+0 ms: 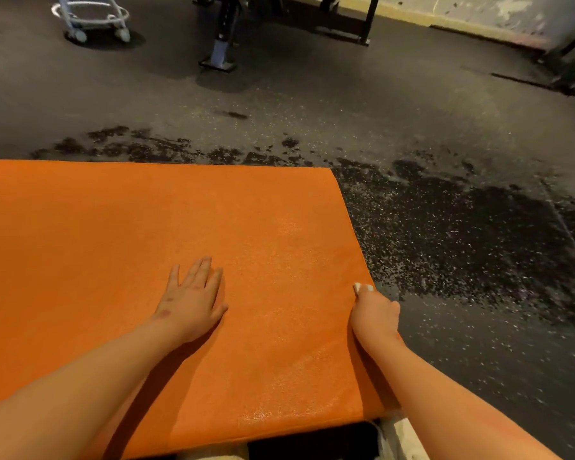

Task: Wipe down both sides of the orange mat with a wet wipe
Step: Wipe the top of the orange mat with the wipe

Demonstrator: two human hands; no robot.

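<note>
At the mat's right edge, your right-hand fingers [391,307] are curled tight round the wet wipe [362,287]. Only a small white wad shows ahead of the knuckles, touching the mat right at its border. The right hand [375,313] sits partly on the mat and partly over the floor beside it.

Near the mat's middle, your left-hand fingers [201,270] are straight and slightly apart, gripping nothing. The left hand [190,300] is palm-down, pressing the mat flat, well apart from the right.

The orange mat [113,220] lies flat on the dark speckled floor [445,104]. Its right end is in view; it runs out of frame to the left.

Progress, my read:
- There's a wet sheen on the strip between your hands and down toward the near edge, so that patch looks wiped.
- The far part and everything left of your left hand look matte, so probably not wiped yet.
- The wipe is at the border, so I'd call this the edge pass on the right end.
- The underside is hidden. I can't tell if it's been done, or which face is up.
- Count the visible face as partly done. The rest of it is left, plus a flip and the other face unless that's already covered.

Dark damp-looking patches mark the floor beyond the mat's far edge and off its right side. A wheeled frame [90,18] and a machine post [220,51] stand well beyond the far edge.
</note>
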